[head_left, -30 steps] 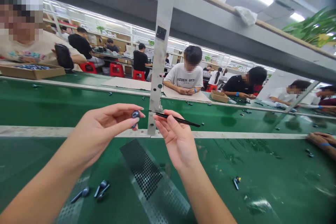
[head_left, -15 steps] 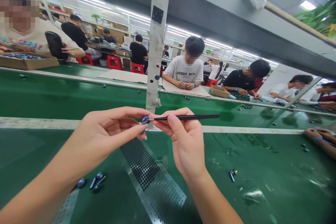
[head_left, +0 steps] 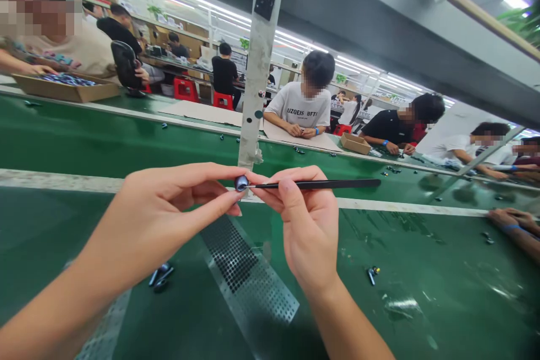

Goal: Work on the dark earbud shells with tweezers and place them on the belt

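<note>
Glossy green worktop (head_left: 455, 304) spreads beneath your forearms, smooth enough to throw back pale smears of light. Close beside your left forearm sits a small cluster of stemmed earbuds (head_left: 161, 277), dark and shiny. Between your arms lies a flat perforated sheet (head_left: 274, 298), its rows of round dots black in the far part and see-through toward you. Off to the right, well apart, rests a yellow-tipped earbud (head_left: 372, 277) with a straight stem. Above the sheet, your left hand (head_left: 164, 197) has its grip pinched on a rounded blue-grey earbud (head_left: 242, 183), held between thumb and fingertips. Your right hand (head_left: 310, 225) has its grip closed around a slim, straight black tool (head_left: 337, 184); its thin, pale tip reaches the shell you hold, though you cannot tell how firmly it presses. Past your hands runs a scuffed white rail (head_left: 379, 206), and a stained, pale post (head_left: 261, 56) rises there. Farther on, a person in a white printed T-shirt (head_left: 300, 109) leans over flat beige card, near an open cardboard box (head_left: 356, 144). Deeper still stand red stools (head_left: 185, 90).
</note>
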{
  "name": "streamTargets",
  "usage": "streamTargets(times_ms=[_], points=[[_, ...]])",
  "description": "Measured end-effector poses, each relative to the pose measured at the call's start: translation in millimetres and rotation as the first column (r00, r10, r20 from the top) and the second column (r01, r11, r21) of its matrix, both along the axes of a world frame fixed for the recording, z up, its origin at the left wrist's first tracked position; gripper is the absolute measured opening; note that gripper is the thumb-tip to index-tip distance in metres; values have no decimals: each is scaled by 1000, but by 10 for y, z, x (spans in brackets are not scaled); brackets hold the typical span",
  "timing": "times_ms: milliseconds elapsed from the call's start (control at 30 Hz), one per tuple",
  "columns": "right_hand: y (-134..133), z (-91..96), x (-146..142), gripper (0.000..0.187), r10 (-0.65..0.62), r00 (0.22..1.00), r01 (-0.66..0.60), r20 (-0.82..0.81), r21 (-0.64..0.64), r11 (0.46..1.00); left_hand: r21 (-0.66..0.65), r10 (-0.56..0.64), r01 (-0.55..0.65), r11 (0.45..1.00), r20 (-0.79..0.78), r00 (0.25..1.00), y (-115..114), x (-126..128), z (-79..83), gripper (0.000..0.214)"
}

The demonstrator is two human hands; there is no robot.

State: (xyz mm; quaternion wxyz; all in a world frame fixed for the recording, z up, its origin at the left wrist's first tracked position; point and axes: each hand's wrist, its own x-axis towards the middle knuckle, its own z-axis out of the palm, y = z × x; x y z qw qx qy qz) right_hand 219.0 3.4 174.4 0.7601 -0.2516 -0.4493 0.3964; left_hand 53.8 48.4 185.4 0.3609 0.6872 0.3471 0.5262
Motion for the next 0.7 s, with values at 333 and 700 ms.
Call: streamTargets(times_ms=[333,700], points=[[-24,-10,-14,11,-68,996,68,51,8,998,106,32,-32,994,7,999,-29,-9,-8,15],[-36,12,-31,13,-99,993,100,66,-14,995,135,66,-65,989,-7,998,-57,10,-1,14]])
